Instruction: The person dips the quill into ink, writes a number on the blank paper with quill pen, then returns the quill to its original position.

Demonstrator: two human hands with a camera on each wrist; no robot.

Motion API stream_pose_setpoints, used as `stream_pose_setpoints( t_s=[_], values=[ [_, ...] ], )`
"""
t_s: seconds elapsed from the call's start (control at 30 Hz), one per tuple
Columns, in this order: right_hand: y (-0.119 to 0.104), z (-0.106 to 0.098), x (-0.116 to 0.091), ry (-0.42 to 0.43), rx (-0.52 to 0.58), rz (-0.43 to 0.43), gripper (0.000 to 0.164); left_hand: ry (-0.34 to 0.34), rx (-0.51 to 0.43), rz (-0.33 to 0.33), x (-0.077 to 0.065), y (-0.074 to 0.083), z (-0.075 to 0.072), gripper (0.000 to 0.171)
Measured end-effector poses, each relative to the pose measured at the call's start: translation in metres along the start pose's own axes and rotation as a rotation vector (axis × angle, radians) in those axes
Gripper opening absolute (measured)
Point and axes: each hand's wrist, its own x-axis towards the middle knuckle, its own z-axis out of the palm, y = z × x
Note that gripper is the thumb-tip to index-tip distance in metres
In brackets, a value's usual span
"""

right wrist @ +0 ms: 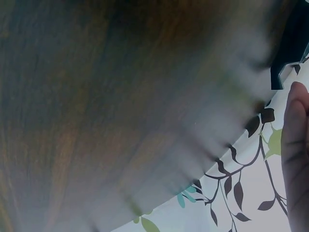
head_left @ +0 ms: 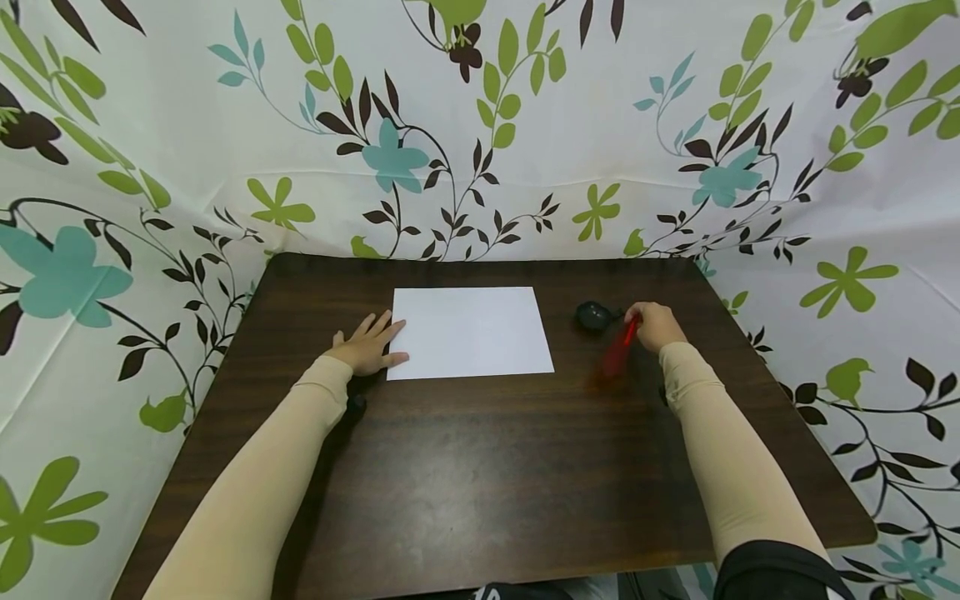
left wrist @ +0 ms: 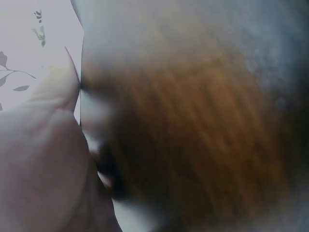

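A white sheet of paper [head_left: 470, 332] lies on the dark wooden table. My left hand [head_left: 367, 343] rests at its left edge, fingers spread, with fingertips and thumb overlapping the sheet. To the right of the paper, my right hand [head_left: 656, 326] holds a red, tassel-like strip [head_left: 619, 348] whose lower end blurs. Just left of those fingers is a rounded, shiny black object [head_left: 593, 316] with a narrow neck pointing toward them. In the right wrist view, part of a dark, hard-edged piece [right wrist: 288, 53] shows above the fingers [right wrist: 295, 145].
The brown table [head_left: 465, 483] reaches toward me, its near edge running across the bottom of the head view. A white curtain [head_left: 525, 192] printed with green, blue and brown plants hangs behind and on both sides. The wrist views show the tabletop close and blurred.
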Motion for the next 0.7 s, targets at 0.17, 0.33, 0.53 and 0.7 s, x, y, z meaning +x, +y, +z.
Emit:
stream_pose_setpoints(
  t_s=[0.17, 0.33, 0.53, 0.7],
  values=[
    [-0.0041, 0.0005, -0.0005, 0.038, 0.004, 0.012, 0.026, -0.006, 0.004, -0.013, -0.0007, 0.0013, -0.0027, 0.091],
    [-0.0057, 0.0003, -0.0017, 0.046, -0.003, 0.028, 0.030, -0.004, -0.002, -0.005, 0.0001, 0.0005, -0.0030, 0.092],
    [-0.0049, 0.0002, -0.0018, 0.008, 0.000, 0.022, 0.035, 0.007, -0.001, 0.000, 0.0021, -0.0023, 0.0006, 0.094],
    [-0.0054, 0.0004, -0.0023, -0.022, 0.043, 0.047, 0.039, 0.011, -0.002, 0.001, 0.0045, -0.0047, 0.0031, 0.094]
  ],
)
